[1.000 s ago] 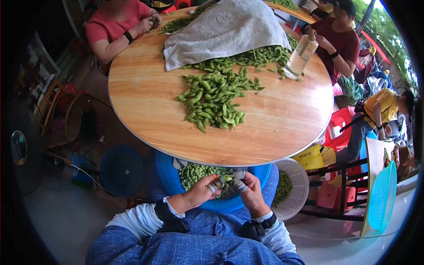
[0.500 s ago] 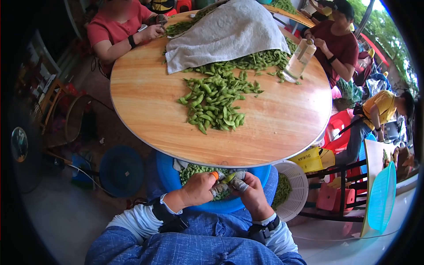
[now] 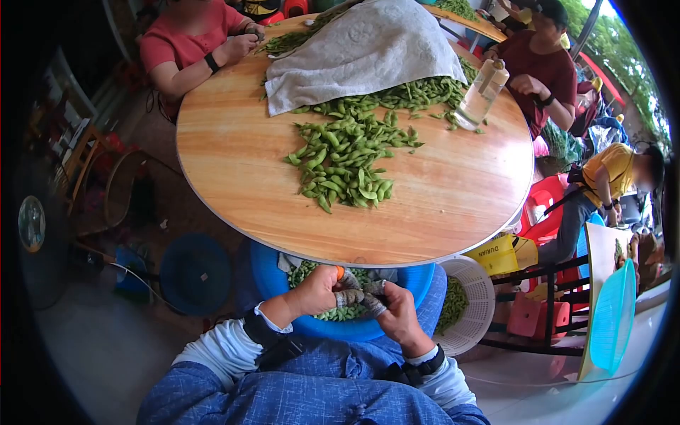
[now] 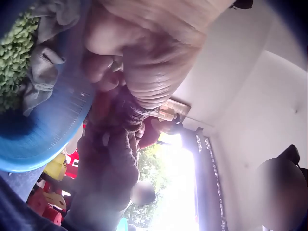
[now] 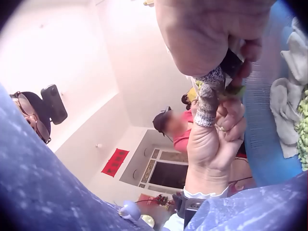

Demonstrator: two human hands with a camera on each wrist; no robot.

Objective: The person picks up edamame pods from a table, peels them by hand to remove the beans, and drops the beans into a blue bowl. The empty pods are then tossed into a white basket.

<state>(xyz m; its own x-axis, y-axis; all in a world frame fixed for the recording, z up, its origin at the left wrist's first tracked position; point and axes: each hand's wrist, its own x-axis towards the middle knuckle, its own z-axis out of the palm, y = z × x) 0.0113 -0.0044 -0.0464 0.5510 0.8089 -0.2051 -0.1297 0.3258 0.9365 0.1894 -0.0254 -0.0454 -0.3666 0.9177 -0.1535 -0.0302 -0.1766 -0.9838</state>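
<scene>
My left hand and right hand meet fingertip to fingertip over a blue basin. Cloth wraps cover thumbs and fingers on both, and an orange band circles a left finger. Pinched between them is a green edamame pod, showing as a small bit in the right wrist view; fingers hide it in the head view. Shelled green beans fill the basin beneath, with a grey cloth over its edge.
A round wooden table bears a pile of edamame pods, a grey towel and a clear bottle. Right of the basin stands a white basket with pods. People sit around the table; a blue tub is at left.
The green pod that showed between my fingertips is now covered by them, and my hands have drawn closer together. Across the table, the person at right has shifted a hand.
</scene>
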